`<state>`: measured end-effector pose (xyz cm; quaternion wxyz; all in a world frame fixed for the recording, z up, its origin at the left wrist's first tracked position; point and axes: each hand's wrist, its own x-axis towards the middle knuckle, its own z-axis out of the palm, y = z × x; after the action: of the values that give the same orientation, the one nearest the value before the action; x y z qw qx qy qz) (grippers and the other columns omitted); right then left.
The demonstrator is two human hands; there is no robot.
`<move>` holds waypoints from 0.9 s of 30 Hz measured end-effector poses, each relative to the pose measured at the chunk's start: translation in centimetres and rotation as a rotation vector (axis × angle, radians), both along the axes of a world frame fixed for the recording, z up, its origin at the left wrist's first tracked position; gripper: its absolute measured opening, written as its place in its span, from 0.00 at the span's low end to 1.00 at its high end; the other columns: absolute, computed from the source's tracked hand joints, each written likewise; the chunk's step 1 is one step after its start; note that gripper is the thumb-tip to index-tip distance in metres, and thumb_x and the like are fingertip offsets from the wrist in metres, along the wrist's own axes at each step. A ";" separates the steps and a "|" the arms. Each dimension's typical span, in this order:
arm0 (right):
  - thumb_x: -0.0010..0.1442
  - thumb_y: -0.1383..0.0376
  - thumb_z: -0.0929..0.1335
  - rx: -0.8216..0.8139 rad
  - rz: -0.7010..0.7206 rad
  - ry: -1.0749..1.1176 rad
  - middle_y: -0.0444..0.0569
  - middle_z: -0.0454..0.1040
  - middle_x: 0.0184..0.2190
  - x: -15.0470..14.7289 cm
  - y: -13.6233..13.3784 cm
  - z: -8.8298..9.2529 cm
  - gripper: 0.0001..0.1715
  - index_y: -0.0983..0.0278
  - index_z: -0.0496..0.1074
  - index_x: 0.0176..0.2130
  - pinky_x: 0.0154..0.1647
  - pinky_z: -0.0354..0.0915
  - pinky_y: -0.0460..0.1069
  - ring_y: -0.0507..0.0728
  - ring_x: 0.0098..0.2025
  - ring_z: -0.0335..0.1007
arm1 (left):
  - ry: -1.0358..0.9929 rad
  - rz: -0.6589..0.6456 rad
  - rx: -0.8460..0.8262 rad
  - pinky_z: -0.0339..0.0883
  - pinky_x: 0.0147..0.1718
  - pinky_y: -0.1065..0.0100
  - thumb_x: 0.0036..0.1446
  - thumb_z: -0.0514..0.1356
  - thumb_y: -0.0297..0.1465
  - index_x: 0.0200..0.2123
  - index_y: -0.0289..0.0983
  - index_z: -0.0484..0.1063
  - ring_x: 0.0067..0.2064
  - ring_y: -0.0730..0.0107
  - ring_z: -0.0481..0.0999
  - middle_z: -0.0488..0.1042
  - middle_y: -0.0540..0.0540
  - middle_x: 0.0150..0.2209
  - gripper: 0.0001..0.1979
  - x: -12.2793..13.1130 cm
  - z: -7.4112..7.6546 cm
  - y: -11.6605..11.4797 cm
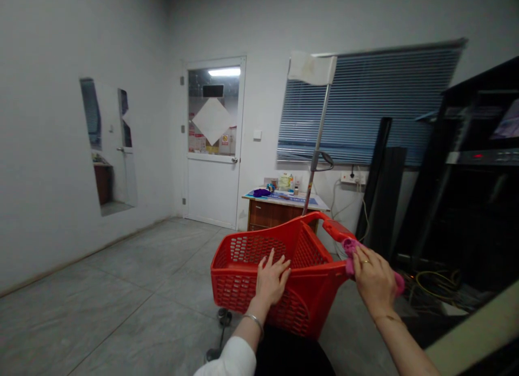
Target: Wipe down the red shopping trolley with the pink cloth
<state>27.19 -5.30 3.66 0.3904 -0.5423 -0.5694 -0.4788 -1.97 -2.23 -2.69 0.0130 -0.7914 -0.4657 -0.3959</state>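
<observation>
A red plastic shopping cart (pixel 320 305) with perforated sides stands in front of me, its handle end to the right. My left hand (pixel 272 278) is at the cart's near rim, fingers stretched out and spread over the basket; whether the palm presses on the rim I cannot tell. At the handle, my right hand (pixel 375 281) is closed around a pink cloth (pixel 349 250), which lies against the red frame. Parts of the cloth stick out on both sides of that hand. A pole with a white flag-like panel (pixel 310 68) rises behind the handle.
A small wooden cabinet (pixel 263 213) with bottles and a purple cloth (pixel 261 192) on top stands by the wall. A white door (pixel 213 189) is left of it. At right are a dark rack (pixel 486 203) and loose cables (pixel 436 284). A mirror (pixel 108 149) hangs at left.
</observation>
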 end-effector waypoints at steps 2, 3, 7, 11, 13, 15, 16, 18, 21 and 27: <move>0.64 0.63 0.62 0.020 -0.013 0.002 0.55 0.77 0.45 -1.3 0.0 -0.3 0.18 0.68 0.75 0.47 0.52 0.63 0.54 0.60 0.48 0.68 | -0.006 -0.002 0.001 0.47 0.64 0.46 0.69 0.48 0.40 0.57 0.53 0.68 0.69 0.59 0.49 0.69 0.55 0.60 0.17 0.1 0.0 -0.1; 0.64 0.63 0.62 0.017 -0.009 -0.011 0.55 0.77 0.45 -2.4 0.0 -0.7 0.18 0.68 0.75 0.47 0.53 0.62 0.55 0.60 0.48 0.67 | -0.005 -0.004 -0.001 0.47 0.64 0.46 0.69 0.48 0.40 0.57 0.53 0.68 0.69 0.59 0.49 0.69 0.55 0.60 0.17 0.1 0.0 -0.1; 0.63 0.66 0.62 -0.055 0.070 -0.118 0.52 0.77 0.47 -7.4 -0.1 -2.6 0.18 0.64 0.74 0.50 0.57 0.60 0.56 0.60 0.50 0.67 | 0.005 -0.006 -0.009 0.47 0.63 0.46 0.69 0.48 0.41 0.57 0.53 0.68 0.70 0.58 0.49 0.69 0.55 0.60 0.17 -0.1 0.0 -0.1; 0.64 0.66 0.62 -0.118 0.149 -0.160 0.51 0.76 0.48 -8.7 0.0 -3.2 0.18 0.62 0.73 0.51 0.57 0.59 0.55 0.59 0.52 0.67 | 0.015 -0.005 -0.008 0.48 0.63 0.47 0.69 0.47 0.41 0.58 0.54 0.67 0.70 0.60 0.49 0.68 0.56 0.61 0.18 -0.3 0.0 0.0; 0.65 0.64 0.62 -0.132 0.157 -0.153 0.51 0.76 0.49 -7.1 0.0 -2.7 0.18 0.62 0.73 0.52 0.57 0.60 0.55 0.59 0.52 0.67 | 0.023 -0.008 -0.010 0.49 0.63 0.47 0.69 0.47 0.41 0.58 0.54 0.67 0.70 0.59 0.49 0.68 0.55 0.61 0.18 -0.4 -0.1 0.1; 0.65 0.63 0.62 -0.134 0.129 -0.122 0.52 0.76 0.49 -4.4 0.1 -1.7 0.19 0.63 0.73 0.52 0.56 0.60 0.54 0.59 0.51 0.67 | 0.027 -0.005 -0.008 0.50 0.63 0.48 0.69 0.48 0.40 0.58 0.53 0.67 0.70 0.59 0.49 0.68 0.55 0.60 0.18 -0.4 -0.1 0.2; 0.65 0.62 0.62 -0.129 0.104 -0.098 0.52 0.76 0.49 -2.9 0.1 -1.2 0.19 0.64 0.74 0.52 0.55 0.61 0.54 0.59 0.51 0.67 | 0.027 -0.002 -0.006 0.50 0.63 0.47 0.69 0.48 0.40 0.57 0.53 0.68 0.69 0.59 0.49 0.69 0.55 0.60 0.18 -0.4 -0.2 0.2; 0.65 0.61 0.62 -0.107 0.055 -0.049 0.54 0.76 0.49 -0.4 0.1 -0.3 0.20 0.66 0.74 0.51 0.54 0.62 0.54 0.59 0.50 0.67 | 0.022 0.002 -0.003 0.50 0.63 0.47 0.69 0.48 0.40 0.57 0.53 0.68 0.69 0.59 0.49 0.69 0.54 0.60 0.17 -0.2 -0.2 0.2; 0.65 0.62 0.61 -0.051 0.006 -0.001 0.55 0.76 0.47 0.9 0.1 0.1 0.20 0.67 0.74 0.50 0.52 0.63 0.54 0.59 0.49 0.67 | 0.012 0.004 -0.001 0.49 0.63 0.46 0.69 0.48 0.41 0.57 0.54 0.68 0.70 0.59 0.49 0.69 0.55 0.60 0.17 0.0 0.0 0.0; 0.64 0.64 0.62 -0.032 0.054 -0.045 0.54 0.76 0.48 -5.7 -0.1 -2.2 0.19 0.64 0.73 0.51 0.56 0.60 0.57 0.61 0.51 0.67 | 0.009 0.012 -0.024 0.49 0.63 0.45 0.69 0.48 0.41 0.56 0.54 0.69 0.69 0.58 0.50 0.69 0.54 0.60 0.17 0.3 0.0 0.0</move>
<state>21.45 -5.39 1.47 0.3816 -0.5221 -0.6000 -0.4709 -1.64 -2.23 -2.67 0.0079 -0.7903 -0.4751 -0.3868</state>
